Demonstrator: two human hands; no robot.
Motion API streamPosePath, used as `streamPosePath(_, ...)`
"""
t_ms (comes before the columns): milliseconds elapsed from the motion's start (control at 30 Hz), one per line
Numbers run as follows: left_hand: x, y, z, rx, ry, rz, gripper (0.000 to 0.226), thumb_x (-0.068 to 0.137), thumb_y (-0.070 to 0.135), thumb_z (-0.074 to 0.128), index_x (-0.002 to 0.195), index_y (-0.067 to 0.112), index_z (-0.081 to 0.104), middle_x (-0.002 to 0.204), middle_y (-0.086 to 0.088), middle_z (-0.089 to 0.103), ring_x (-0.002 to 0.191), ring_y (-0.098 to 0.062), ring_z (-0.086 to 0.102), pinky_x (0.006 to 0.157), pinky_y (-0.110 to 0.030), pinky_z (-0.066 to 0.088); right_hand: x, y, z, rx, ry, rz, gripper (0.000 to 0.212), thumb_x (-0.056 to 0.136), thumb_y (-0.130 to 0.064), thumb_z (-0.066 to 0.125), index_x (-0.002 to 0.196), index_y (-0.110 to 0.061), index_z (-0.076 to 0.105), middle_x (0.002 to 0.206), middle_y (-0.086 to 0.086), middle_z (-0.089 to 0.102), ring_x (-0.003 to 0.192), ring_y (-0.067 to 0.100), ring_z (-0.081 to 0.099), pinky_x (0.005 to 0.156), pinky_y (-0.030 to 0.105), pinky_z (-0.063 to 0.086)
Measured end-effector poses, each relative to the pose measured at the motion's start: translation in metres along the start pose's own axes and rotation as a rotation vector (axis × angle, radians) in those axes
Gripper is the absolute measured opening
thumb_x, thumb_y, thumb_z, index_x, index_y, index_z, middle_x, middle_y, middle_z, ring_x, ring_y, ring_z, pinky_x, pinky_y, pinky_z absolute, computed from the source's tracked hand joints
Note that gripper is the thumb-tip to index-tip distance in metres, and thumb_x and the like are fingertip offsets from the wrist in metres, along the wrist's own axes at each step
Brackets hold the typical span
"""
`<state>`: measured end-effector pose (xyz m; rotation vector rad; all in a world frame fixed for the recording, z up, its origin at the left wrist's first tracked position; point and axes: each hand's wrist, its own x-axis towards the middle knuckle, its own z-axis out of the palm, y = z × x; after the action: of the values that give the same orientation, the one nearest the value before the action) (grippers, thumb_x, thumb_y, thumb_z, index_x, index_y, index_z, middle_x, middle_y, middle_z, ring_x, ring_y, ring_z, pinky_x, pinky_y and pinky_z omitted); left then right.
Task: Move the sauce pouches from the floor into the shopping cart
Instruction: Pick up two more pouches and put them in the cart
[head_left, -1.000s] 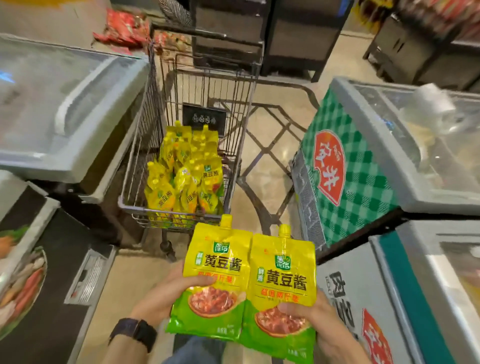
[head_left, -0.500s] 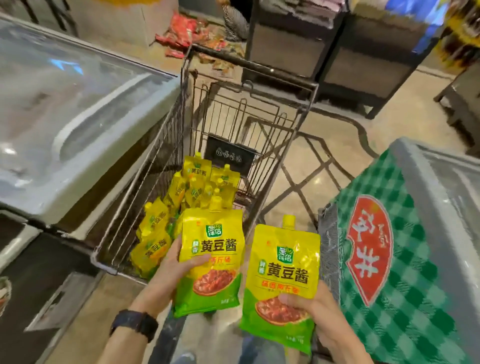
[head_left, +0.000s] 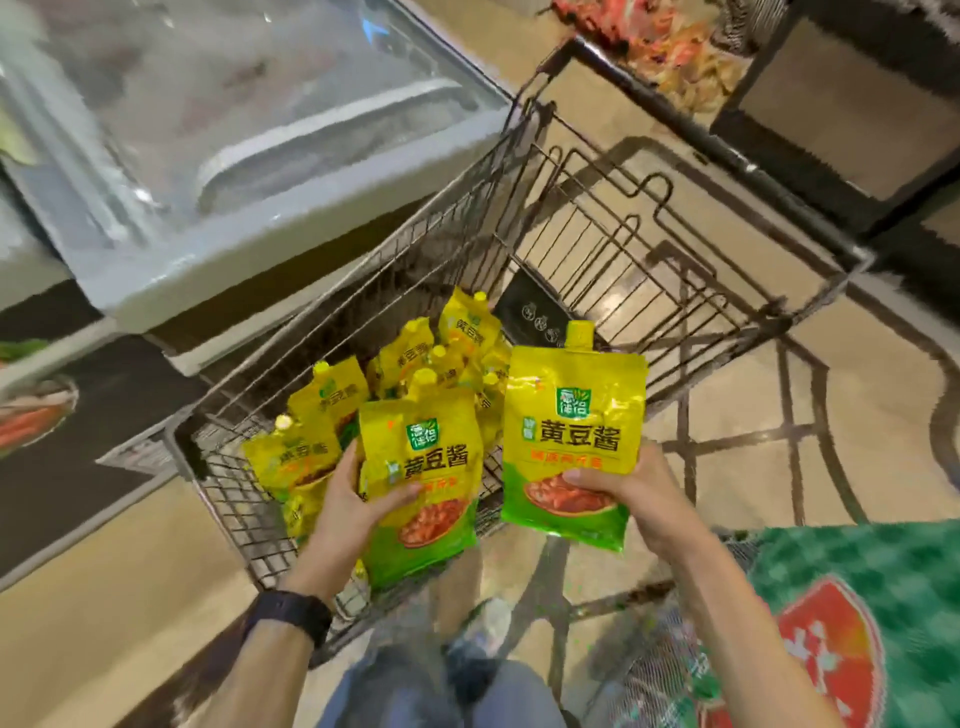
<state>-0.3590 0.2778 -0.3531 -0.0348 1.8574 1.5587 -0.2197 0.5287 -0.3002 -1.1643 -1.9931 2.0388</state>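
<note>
**Over the cart, two sauce pouches held ready to drop**

Beside a grey chest freezer (head_left: 270, 260), a person stands at the near end of a wire shopping cart (head_left: 623, 244) with a yellow-and-green sauce pouch in each of the hands. The left hand (head_left: 358, 499), a dark watch (head_left: 291, 616) on its wrist, grips the left pouch (head_left: 421, 467) by its lower left edge. The thumb lies across the printed front and the fingers tuck behind, and the pouch hangs over the basket. The right hand (head_left: 618, 488) pinches the right pouch (head_left: 576, 431) low down, thumb on the picture of the sauce. It holds the pouch upright just beside the first, about over the cart's right rim as far as the view tells. A pile of pouches (head_left: 332, 405) like them already lies in the bottom of the basket, spouts pointing every way.

The packs look like soft, glossy foil bulging with filling. They are probably floppy, a little heavy for their size and apt to slide in a loose grip. Holding the flat body low, as here, seems sound. The stiff capped spout (head_left: 579, 335) at the top would be the other firm place to take hold. A short drop onto the pile should do them no harm. No pouches show on the floor (head_left: 779, 467) in this view.
</note>
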Motion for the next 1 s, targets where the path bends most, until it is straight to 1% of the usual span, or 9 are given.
streamPosePath(67, 0.007, 0.0, 0.001, -0.018, 0.023, 0.004, 0.094, 0.073, 0.007, 0.082, 0.15, 0.025, 0.032, 0.138, 0.017, 0.039, 0.125, -0.007, 0.041, 0.11, -0.029, 0.03, 0.026, -0.007, 0.0, -0.029, -0.029, 0.003, 0.038, 0.064, 0.013, 0.077, 0.092, -0.013, 0.072, 0.082, -0.001, 0.078, 0.074, 0.012, 0.073, 0.064, 0.021, 0.056)
streamPosePath(200, 0.025, -0.01, 0.012, 0.097, -0.042, 0.011, 0.096, 0.077, 0.01, 0.083, 0.154, 0.019, 0.026, 0.145, 0.006, 0.038, 0.127, -0.003, 0.029, 0.111, -0.026, 0.024, 0.059, -0.005, 0.005, -0.085, -0.026, 0.009, 0.039, 0.063, 0.013, 0.078, 0.094, -0.01, 0.072, 0.082, 0.0, 0.078, 0.074, 0.014, 0.073, 0.065, 0.023, 0.057)
streamPosePath(367, 0.032, -0.04, 0.029, 0.196, -0.034, -0.072, 0.071, 0.073, 0.001, 0.084, 0.119, 0.035, 0.042, 0.124, 0.01, 0.048, 0.117, -0.006, 0.045, 0.089, -0.01, 0.032, 0.078, 0.002, 0.011, -0.155, -0.093, 0.067, 0.036, 0.065, 0.012, 0.079, 0.085, -0.016, 0.069, 0.081, 0.0, 0.078, 0.07, 0.012, 0.073, 0.066, 0.024, 0.059)
streamPosePath(533, 0.046, -0.083, 0.027, 0.304, -0.054, -0.1, 0.057, 0.06, 0.003, 0.089, 0.099, 0.035, 0.063, 0.114, 0.01, 0.066, 0.103, 0.016, 0.057, 0.089, -0.012, 0.043, 0.108, 0.004, 0.006, -0.224, -0.2, 0.097, 0.038, 0.06, 0.004, 0.086, 0.093, -0.009, 0.072, 0.09, 0.009, 0.078, 0.081, 0.021, 0.075, 0.071, 0.03, 0.06)
streamPosePath(633, 0.057, -0.111, 0.03, 0.42, -0.116, -0.16, 0.045, 0.067, -0.004, 0.083, 0.09, 0.029, 0.061, 0.1, 0.025, 0.068, 0.097, 0.027, 0.054, 0.082, -0.003, 0.041, 0.137, 0.007, 0.003, -0.277, -0.297, 0.131, 0.045, 0.057, 0.0, 0.087, 0.097, -0.008, 0.07, 0.088, 0.005, 0.078, 0.08, 0.019, 0.074, 0.066, 0.026, 0.058)
streamPosePath(700, 0.066, -0.139, 0.033, 0.534, -0.138, -0.178, 0.053, 0.073, -0.002, 0.078, 0.096, 0.041, 0.056, 0.102, 0.029, 0.069, 0.102, 0.016, 0.06, 0.086, -0.012, 0.046, 0.157, 0.01, 0.001, -0.326, -0.373, 0.155, 0.047, 0.056, 0.0, 0.087, 0.097, -0.009, 0.067, 0.079, 0.0, 0.077, 0.071, 0.01, 0.073, 0.057, 0.019, 0.053)
streamPosePath(767, 0.077, -0.16, 0.041, 0.691, -0.129, -0.201, 0.057, 0.073, 0.008, 0.074, 0.103, 0.051, 0.051, 0.114, 0.015, 0.069, 0.112, -0.011, 0.064, 0.092, -0.028, 0.05, 0.176, 0.016, -0.003, -0.398, -0.438, 0.184, 0.044, 0.059, 0.005, 0.084, 0.097, -0.006, 0.065, 0.074, -0.002, 0.075, 0.065, 0.004, 0.07, 0.053, 0.014, 0.049)
streamPosePath(900, 0.091, -0.137, 0.075, 0.999, -0.205, -0.254, 0.061, 0.082, 0.031, 0.062, 0.141, 0.035, 0.046, 0.14, -0.001, 0.053, 0.13, -0.026, 0.052, 0.102, -0.038, 0.047, 0.206, 0.035, -0.011, -0.6, -0.618, 0.221, 0.034, 0.066, 0.009, 0.08, 0.086, -0.014, 0.067, 0.076, -0.005, 0.074, 0.077, 0.012, 0.067, 0.071, 0.025, 0.056)
streamPosePath(1000, 0.104, -0.127, 0.099, 1.168, -0.222, -0.295, 0.041, 0.096, 0.02, 0.054, 0.137, 0.028, 0.054, 0.139, -0.01, 0.052, 0.129, -0.032, 0.052, 0.104, -0.041, 0.046, 0.223, 0.044, -0.005, -0.688, -0.713, 0.268, 0.035, 0.068, 0.012, 0.077, 0.08, -0.018, 0.064, 0.077, -0.009, 0.072, 0.078, 0.009, 0.066, 0.081, 0.03, 0.054)
